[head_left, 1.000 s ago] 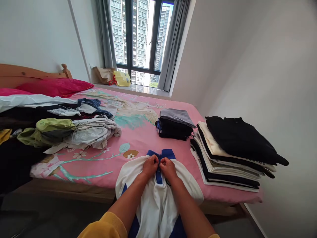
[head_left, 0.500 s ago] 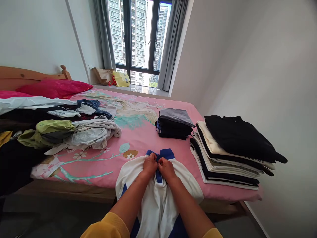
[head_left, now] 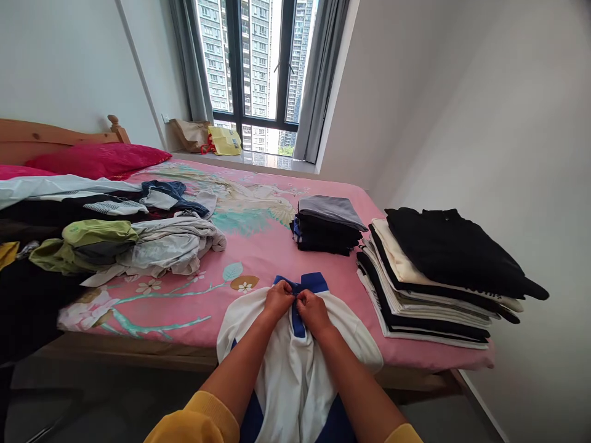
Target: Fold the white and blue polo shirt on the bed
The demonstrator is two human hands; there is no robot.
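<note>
a: where's the white-and-blue polo shirt [head_left: 295, 369]?

b: at the near edge of the bed [head_left: 152, 352]. its upper part lies on the pink bedspread [head_left: 272, 261], and the white body comes back over the edge toward the person. the tall stack of folded clothes [head_left: 429, 289] stands just to its right; the loose heap of clothes [head_left: 175, 240] is up and to the left.

a: and the fingers?

b: pinching cloth, on both sides. the left hand [head_left: 279, 299] and right hand [head_left: 314, 312] meet at the blue placket [head_left: 298, 323], just under the collar [head_left: 314, 282], fingertips close together. whether a button sits between them, i can't tell; too small.

a: how should it handle?

b: light and limp, i'd say. the body falls in loose folds, so it probably creases easily but won't break, and it shouldn't slip much. the collar and placket look stiffest: pinch there for control, or take both shoulders [head_left: 247, 307] to spread it.

a: which way does it point?

b: collar away from the person, toward the window [head_left: 258, 61]. the long axis runs from there straight back; the hem is out of view.
</note>
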